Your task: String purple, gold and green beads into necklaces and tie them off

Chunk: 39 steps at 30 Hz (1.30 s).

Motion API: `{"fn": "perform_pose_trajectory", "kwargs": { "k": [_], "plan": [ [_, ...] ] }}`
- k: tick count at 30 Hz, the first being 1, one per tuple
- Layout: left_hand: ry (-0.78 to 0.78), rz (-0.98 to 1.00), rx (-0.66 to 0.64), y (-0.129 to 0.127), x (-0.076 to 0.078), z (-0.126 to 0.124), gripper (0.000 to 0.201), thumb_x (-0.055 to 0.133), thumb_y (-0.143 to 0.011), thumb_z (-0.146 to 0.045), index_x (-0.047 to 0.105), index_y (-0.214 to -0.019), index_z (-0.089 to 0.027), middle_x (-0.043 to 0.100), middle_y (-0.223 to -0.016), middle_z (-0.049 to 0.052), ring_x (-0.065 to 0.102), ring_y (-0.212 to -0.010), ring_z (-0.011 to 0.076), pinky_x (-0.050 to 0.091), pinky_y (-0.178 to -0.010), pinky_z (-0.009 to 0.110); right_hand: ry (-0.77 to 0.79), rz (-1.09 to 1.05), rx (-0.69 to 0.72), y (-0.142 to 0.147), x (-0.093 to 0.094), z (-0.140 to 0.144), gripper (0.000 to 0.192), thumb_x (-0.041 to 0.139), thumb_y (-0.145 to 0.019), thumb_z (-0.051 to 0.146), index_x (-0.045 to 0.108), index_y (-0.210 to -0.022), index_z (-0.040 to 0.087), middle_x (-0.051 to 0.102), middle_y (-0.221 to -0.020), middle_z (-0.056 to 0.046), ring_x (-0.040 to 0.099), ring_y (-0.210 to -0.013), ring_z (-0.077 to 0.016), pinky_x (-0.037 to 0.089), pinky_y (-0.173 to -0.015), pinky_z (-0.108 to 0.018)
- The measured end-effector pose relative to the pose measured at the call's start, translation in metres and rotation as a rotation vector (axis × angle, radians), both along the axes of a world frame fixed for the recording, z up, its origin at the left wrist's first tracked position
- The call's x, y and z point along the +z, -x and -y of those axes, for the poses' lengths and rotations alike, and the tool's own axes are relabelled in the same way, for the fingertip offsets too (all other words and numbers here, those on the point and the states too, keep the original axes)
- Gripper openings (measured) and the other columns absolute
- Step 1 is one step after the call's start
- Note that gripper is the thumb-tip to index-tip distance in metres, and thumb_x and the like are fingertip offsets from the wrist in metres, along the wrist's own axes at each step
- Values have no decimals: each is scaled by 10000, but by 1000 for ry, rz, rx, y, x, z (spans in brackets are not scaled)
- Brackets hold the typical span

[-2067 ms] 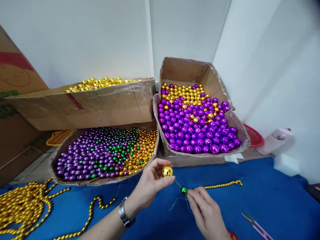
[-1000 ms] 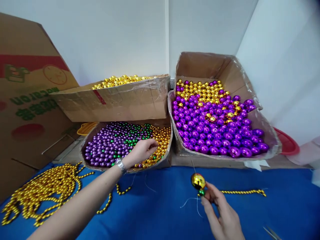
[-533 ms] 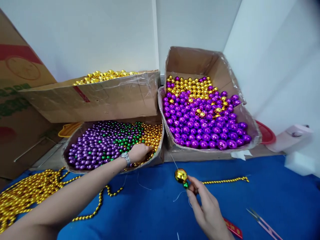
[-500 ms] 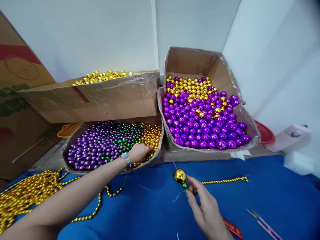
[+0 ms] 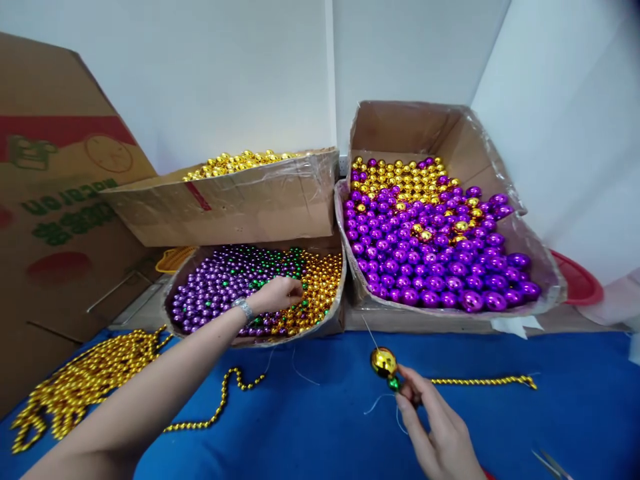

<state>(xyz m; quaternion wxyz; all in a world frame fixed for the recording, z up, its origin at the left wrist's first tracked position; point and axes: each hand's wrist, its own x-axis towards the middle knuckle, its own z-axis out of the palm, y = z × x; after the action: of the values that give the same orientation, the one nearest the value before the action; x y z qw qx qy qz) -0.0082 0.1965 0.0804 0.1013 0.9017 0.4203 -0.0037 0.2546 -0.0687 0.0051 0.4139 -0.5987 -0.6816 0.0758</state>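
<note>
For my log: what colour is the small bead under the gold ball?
Green small bead, beneath the shiny gold ball; head view.

Gold bead strands (image 5: 85,383), scissors (image 5: 553,463), red lid (image 5: 580,283)

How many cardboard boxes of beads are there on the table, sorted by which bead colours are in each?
Gold beads only, as far as shows: 1, the raised box.
Purple, green and gold: 1, the low box that the left hand reaches into.
Purple and gold: 1, the big box on the right.
Total: 3 boxes.
</note>
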Motion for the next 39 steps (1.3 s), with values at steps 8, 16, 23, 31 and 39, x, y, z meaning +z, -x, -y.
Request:
{"fn": "perform_pose_trajectory", "kwargs": {
  "k": [8,16,23,31,39],
  "plan": [
    [116,-26,-68,13,-1,14,110,593,-723,-195,681,-788,-196,706,-764,15,620,-677,147,408,-623,205,2,44,-6,2,-2,0,329,438,-921,288,477,-1230,185,639,-872,-59,661,-721,-125,528,-621,-161],
    [320,10,-174,24,11,38,107,648,-689,-193,701,-773,-233,702,-738,-19,614,-650,131,410,-608,198,21,54,4,3,-6,1,337,439,-921,281,461,-1245,190,628,-877,-56,653,-729,-118,524,-628,-157],
    [319,283,8,14,19,57,193,509,-838,-281,635,-944,-179,679,-909,48,609,-772,154,444,-674,242,37,1,116,15,-5,-3,342,432,-924,219,438,-1267,206,625,-918,-56,650,-786,-129,527,-693,-178],
    [1089,1237,313,-27,20,97,158,600,-831,-261,586,-943,-150,590,-835,37,552,-671,95,421,-558,194,77,-71,244,24,10,-7,393,407,-930,137,402,-1307,248,583,-943,-54,606,-825,-141,493,-732,-225],
    [1191,1249,373,-43,9,109,159,602,-835,-250,600,-935,-127,617,-800,60,567,-663,105,430,-544,192,157,-120,238,17,5,-5,404,390,-932,139,392,-1314,271,556,-965,-51,585,-853,-151,474,-750,-257]
  ]
}}
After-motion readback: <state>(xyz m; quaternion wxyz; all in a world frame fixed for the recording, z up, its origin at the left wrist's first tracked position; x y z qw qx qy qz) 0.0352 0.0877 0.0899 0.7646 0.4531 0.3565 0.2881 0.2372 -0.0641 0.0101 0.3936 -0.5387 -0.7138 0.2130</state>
